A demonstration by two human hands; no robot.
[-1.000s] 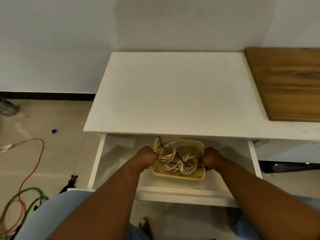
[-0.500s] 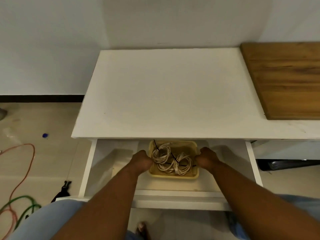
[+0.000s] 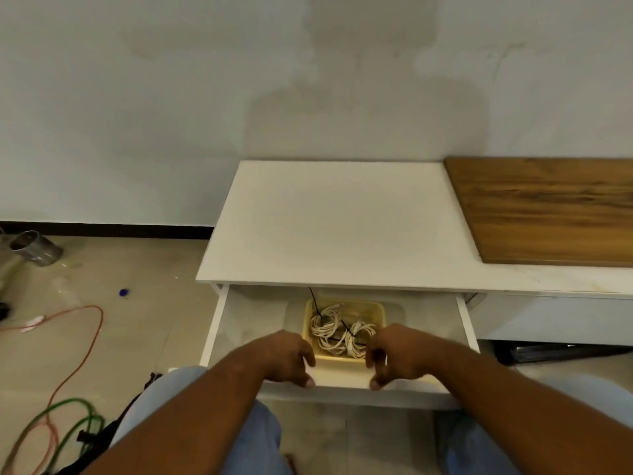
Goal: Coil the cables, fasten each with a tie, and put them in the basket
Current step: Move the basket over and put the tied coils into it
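Note:
A yellow basket (image 3: 378, 309) sits inside the open white drawer (image 3: 253, 310) under the white tabletop. It holds coiled white cables (image 3: 329, 326), each bound with a black tie, one tie end sticking up at the back left. My left hand (image 3: 289, 354) and my right hand (image 3: 394, 353) are in front of the basket, fingers spread and curled downward, fingertips at the drawer's front edge. Neither hand holds anything. The basket's near wall is partly hidden between the hands.
The white tabletop (image 3: 342, 228) stands against the wall, with a wooden board (image 3: 548, 207) on its right. On the floor at left lie orange and green cords (image 3: 78, 354), a metal can (image 3: 34, 248), a blue cap (image 3: 124, 292) and a black bag (image 3: 102, 437).
Both hands have let go of the basket's sides and pulled back to the drawer's front edge. The view has tilted up, showing more wall.

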